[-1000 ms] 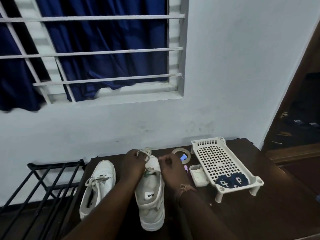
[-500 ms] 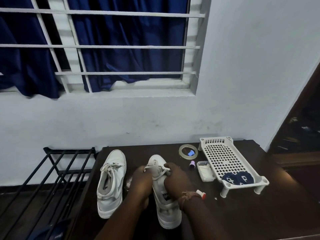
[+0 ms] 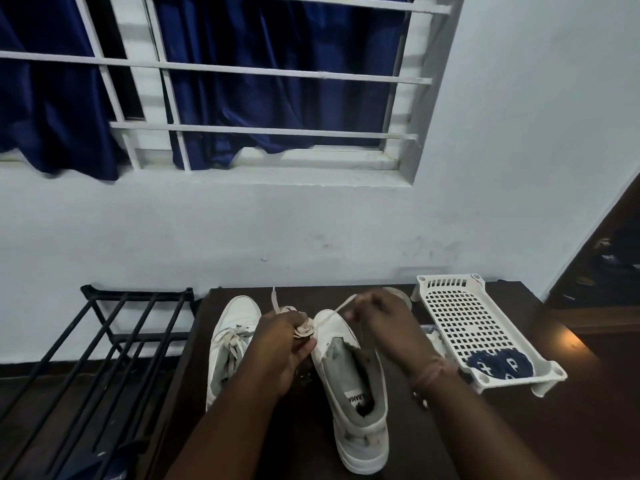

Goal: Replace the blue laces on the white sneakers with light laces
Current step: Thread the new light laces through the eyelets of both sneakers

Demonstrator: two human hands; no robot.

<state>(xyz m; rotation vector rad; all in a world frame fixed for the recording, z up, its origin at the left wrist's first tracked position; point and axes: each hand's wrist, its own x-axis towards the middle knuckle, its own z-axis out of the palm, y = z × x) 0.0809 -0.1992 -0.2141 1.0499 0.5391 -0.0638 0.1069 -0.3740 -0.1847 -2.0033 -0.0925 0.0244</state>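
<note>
Two white sneakers lie on a dark wooden table [image 3: 519, 427]. The left sneaker [image 3: 230, 344] is laced with a light lace. The right sneaker [image 3: 356, 393] lies heel toward me, its opening bare. My left hand [image 3: 282, 344] is closed on a bunched light lace [image 3: 304, 329] beside the right sneaker's toe. My right hand [image 3: 381, 323] pinches the other stretch of that lace, which runs taut over the toe. Rolled blue laces [image 3: 498, 365] lie in a white perforated tray [image 3: 460, 313] to the right.
A black metal rack [image 3: 114, 341] stands left of the table. A small white box [image 3: 434, 337] lies partly hidden between my right wrist and the tray. A tape roll [image 3: 398, 294] peeks out behind my right hand. The wall and barred window rise just behind.
My hands have parted from the shoe's tongue. The left now holds the lace bunched, the right draws a strand out to the right. The camera tilted down and closer.
</note>
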